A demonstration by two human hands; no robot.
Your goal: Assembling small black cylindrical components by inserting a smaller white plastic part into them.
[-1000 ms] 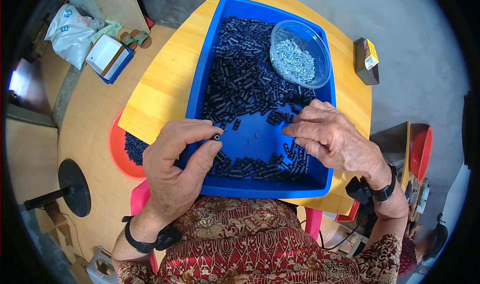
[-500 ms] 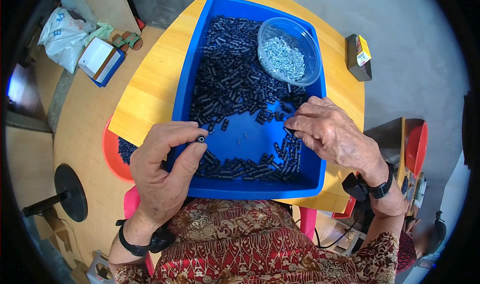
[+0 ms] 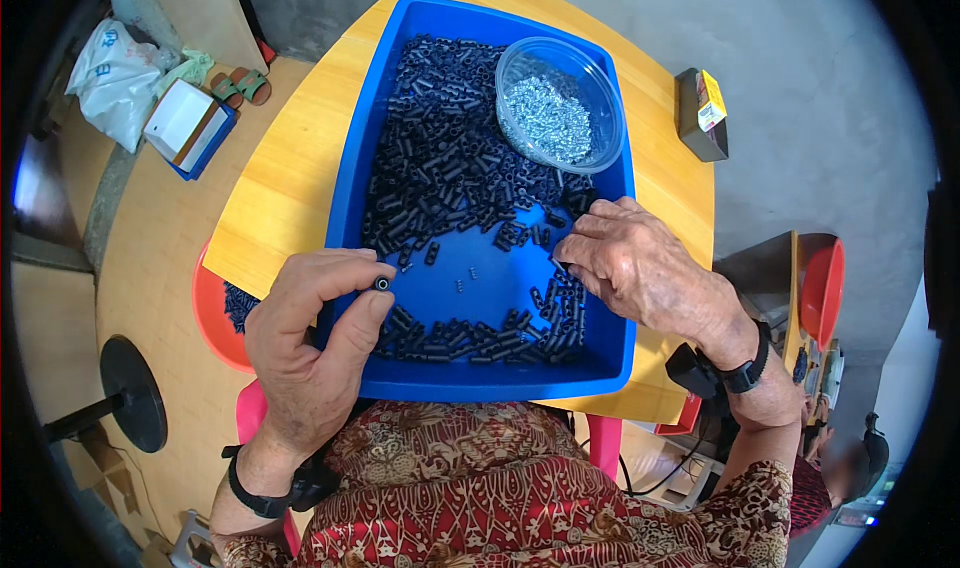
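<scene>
Between thumb and forefinger, my left hand (image 3: 315, 333) pinches a small black tubular plastic part (image 3: 381, 284), its round end facing up with a pale ring inside. This hand is over the left side of a blue tray (image 3: 480, 380). My right hand (image 3: 645, 268) is closed at the tray's right side. Its fingertips press together beside the loose black parts (image 3: 562, 313); what they grip is mostly hidden. Tiny metal springs (image 3: 473, 273) lie on the tray floor between the hands. A clear round tub (image 3: 560, 118) of small silvery metal pieces rests in the tray's far right corner.
A thick heap of black parts (image 3: 440, 138) fills the far half of the tray. The tray sits on a yellow wooden table (image 3: 290, 168). A dark box (image 3: 703, 118) stands at the table's right edge. Below left, a red basin (image 3: 208, 313) holds more dark parts.
The whole view has shifted slightly, so the tray and hands appear a little further left. Both hands keep nearly the same pose, and the left still pinches the black part.
</scene>
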